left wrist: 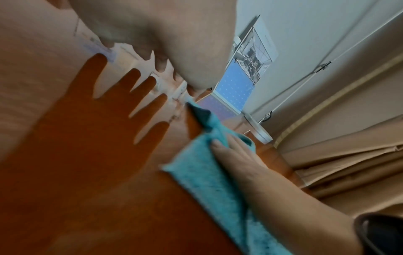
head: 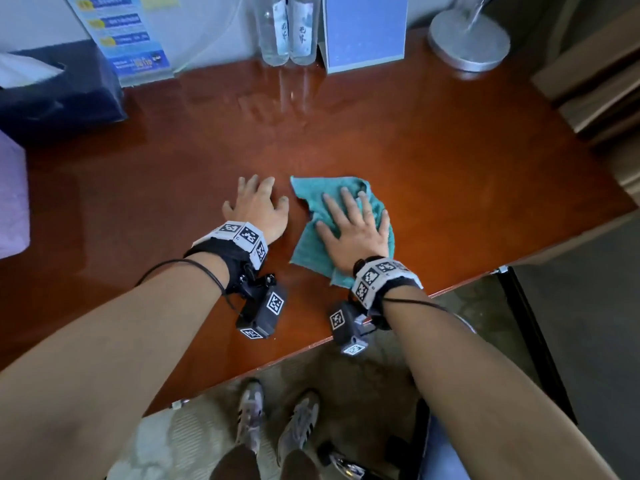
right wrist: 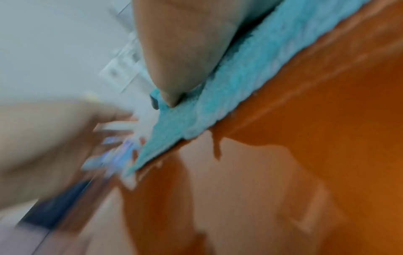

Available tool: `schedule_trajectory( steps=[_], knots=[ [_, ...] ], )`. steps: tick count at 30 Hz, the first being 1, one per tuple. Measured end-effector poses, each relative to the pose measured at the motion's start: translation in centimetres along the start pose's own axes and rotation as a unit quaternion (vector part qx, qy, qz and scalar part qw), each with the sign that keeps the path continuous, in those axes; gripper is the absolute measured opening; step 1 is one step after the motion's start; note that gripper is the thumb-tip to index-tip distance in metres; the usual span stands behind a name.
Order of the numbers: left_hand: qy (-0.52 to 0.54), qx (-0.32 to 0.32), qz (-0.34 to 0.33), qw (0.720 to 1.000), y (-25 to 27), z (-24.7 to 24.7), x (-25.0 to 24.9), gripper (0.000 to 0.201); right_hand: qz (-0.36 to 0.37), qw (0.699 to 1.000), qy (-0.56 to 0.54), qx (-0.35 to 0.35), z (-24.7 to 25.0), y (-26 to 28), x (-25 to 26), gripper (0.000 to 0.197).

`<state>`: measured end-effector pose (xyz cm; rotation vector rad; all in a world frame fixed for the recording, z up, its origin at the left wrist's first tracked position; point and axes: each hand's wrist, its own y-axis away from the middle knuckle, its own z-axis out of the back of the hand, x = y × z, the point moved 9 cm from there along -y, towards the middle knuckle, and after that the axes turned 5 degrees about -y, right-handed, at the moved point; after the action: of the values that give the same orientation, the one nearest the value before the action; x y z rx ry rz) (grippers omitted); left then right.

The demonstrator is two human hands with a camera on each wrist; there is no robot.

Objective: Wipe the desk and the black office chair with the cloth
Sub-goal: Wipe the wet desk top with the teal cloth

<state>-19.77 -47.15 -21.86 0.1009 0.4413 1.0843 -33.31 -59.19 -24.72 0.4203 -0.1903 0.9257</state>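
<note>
A teal cloth (head: 313, 237) lies spread on the glossy red-brown desk (head: 450, 161), near its front edge. My right hand (head: 353, 223) presses flat on the cloth with straight, spread fingers. My left hand (head: 258, 206) rests flat on the bare desk just left of the cloth, fingers spread. In the left wrist view the cloth (left wrist: 200, 172) shows under the right hand (left wrist: 235, 155). The right wrist view is blurred: the cloth (right wrist: 218, 103) lies under my right hand (right wrist: 181, 57). The black office chair is mostly hidden; a dark part (head: 422, 441) shows below the desk.
Along the desk's back edge stand two clear bottles (head: 289, 32), a blue card stand (head: 365, 32), a leaflet holder (head: 128, 36) and a round lamp base (head: 469, 39). A dark tissue box (head: 59, 88) sits at the back left. Beige curtains (left wrist: 348, 155) hang right.
</note>
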Motion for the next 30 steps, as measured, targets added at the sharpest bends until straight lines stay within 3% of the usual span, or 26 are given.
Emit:
schedule_trajectory(
  steps=[5, 8, 10, 13, 16, 20, 26, 30],
  knots=[
    [-0.04, 0.001, -0.021, 0.999, -0.6, -1.7, -2.4, 0.055, -0.201, 0.977, -0.032, -0.068, 3.9, 1.3, -13.4, 0.058],
    [-0.057, -0.009, -0.028, 0.998, -0.6, -2.7, -3.5, 0.06, -0.291, 0.946, -0.064, -0.13, 4.9, 3.4, -17.9, 0.056],
    [-0.063, -0.011, -0.031, 0.998, -0.6, -2.9, -3.8, 0.062, -0.34, 0.919, -0.083, -0.184, 5.4, 4.6, -19.3, 0.053],
    [-0.063, -0.007, -0.038, 0.997, -0.8, -2.8, -3.6, 0.062, -0.397, 0.854, -0.151, -0.3, 5.5, 7.0, -20.9, 0.05],
    [-0.066, -0.009, -0.045, 0.997, -0.9, -2.5, -3.6, 0.062, -0.406, 0.798, -0.237, -0.378, 4.4, 9.1, -21.0, 0.051],
    [-0.062, -0.007, -0.047, 0.997, -0.6, -2.4, -4.6, 0.065, -0.441, 0.732, -0.333, -0.397, 1.9, 11.0, -17.3, 0.058],
    [-0.043, 0.018, -0.089, 0.995, 0.5, -2.1, -6.1, 0.061, -0.474, 0.714, -0.403, -0.319, -1.8, 13.4, -11.9, 0.066],
    [-0.045, 0.018, -0.098, 0.994, 0.5, 0.4, -4.4, 0.057, -0.473, 0.697, -0.439, -0.314, -2.5, 14.0, -9.3, 0.068]
  ],
)
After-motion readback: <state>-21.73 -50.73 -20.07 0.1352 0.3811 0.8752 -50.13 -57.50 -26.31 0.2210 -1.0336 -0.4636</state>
